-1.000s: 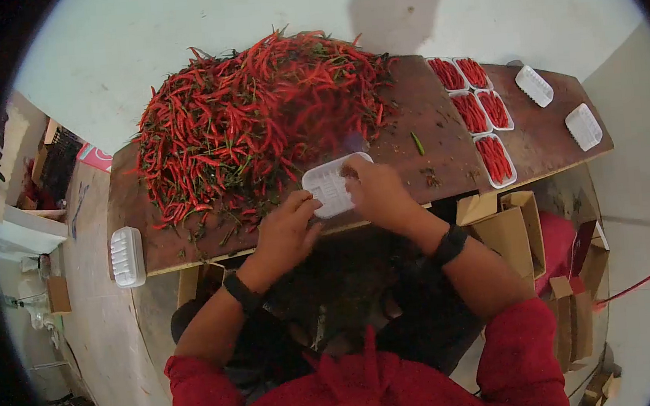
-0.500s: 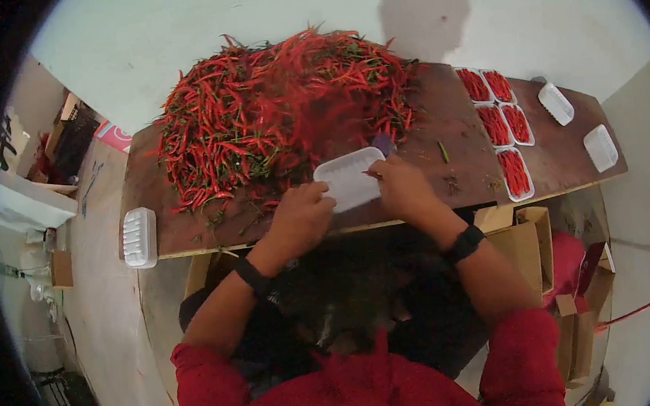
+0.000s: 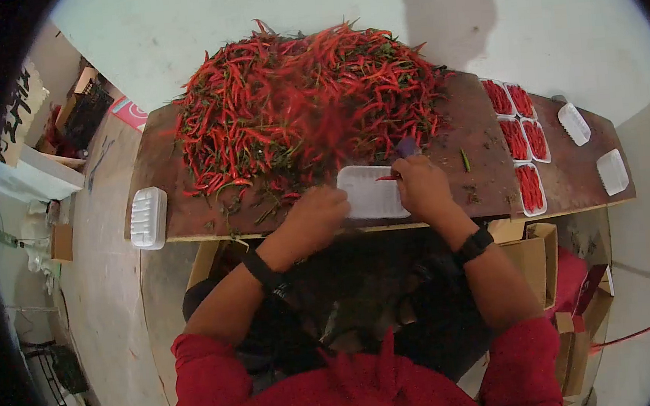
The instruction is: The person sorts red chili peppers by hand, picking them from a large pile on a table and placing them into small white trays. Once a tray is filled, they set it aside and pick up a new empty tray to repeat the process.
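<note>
A white plastic tray (image 3: 370, 196) lies near the table's front edge, between my two hands. My left hand (image 3: 320, 212) is closed at the tray's left rim; its fingertips are partly hidden. In my right hand (image 3: 424, 186), closed at the tray's right side, is a red chili pepper (image 3: 386, 177) whose tip pokes out over the tray. Just beyond that hand is a small purple object (image 3: 408, 147), partly covered. A big heap of red chili peppers (image 3: 234, 118) with green stems spreads behind the tray, blurred in its middle.
Several white trays filled with red chilies (image 3: 515, 141) stand on the right of the brown table (image 3: 478, 114). Two other white trays (image 3: 612, 171) lie farther right, and a stack of trays (image 3: 148, 218) is at the left edge. A green chili (image 3: 465, 160) lies nearby.
The tray has come down from a tilted position to lie flatter at the table's front edge, my hands moving with it. The whole view has shifted slightly.
</note>
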Demonstrator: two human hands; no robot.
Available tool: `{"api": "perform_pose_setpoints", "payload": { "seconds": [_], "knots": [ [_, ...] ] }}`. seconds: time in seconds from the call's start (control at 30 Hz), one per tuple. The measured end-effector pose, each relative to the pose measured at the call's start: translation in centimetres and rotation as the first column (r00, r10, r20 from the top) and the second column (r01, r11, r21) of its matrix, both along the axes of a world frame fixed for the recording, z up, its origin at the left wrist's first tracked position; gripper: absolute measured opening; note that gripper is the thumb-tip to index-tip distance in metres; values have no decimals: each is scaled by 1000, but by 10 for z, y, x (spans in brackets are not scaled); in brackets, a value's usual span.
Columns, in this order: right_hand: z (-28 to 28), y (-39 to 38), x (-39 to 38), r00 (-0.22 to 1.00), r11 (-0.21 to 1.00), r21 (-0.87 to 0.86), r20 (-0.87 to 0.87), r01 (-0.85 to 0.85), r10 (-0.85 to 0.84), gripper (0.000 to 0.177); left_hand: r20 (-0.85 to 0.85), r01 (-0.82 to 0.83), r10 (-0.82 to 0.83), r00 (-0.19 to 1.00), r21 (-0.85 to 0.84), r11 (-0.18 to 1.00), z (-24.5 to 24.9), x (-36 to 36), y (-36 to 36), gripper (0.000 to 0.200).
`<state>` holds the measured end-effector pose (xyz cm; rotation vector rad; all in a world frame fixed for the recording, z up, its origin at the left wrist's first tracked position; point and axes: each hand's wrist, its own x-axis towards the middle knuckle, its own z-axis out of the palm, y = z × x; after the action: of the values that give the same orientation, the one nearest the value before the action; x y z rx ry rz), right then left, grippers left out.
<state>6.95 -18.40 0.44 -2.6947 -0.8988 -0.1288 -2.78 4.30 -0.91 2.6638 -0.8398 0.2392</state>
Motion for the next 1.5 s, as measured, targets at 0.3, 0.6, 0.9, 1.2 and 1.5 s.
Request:
{"api": "perform_pose_setpoints", "payload": {
  "seconds": [0.3,0.6,0.9,1.2,1.5],
  "knots": [
    [-2,8,0,999,999,-21,1,-32,32,15,15,-23,23,1000,-14,1000,5,-3,-1,19],
    [-11,15,2,998,999,0,44,-38,38,12,27,29,-29,999,-8,1000,-1,-7,3,18],
    [-13,13,2,997,999,-32,68,-43,45,16,-95,-16,15,995,-13,1000,32,-7,3,23],
    [0,15,-2,999,999,-29,34,-16,17,20,158,-390,392,906,-45,920,15,28,24,36],
    [8,14,-13,998,998,15,25,-65,65,18,38,-459,461,887,199,866,8,22,41,24]
  ]
}}
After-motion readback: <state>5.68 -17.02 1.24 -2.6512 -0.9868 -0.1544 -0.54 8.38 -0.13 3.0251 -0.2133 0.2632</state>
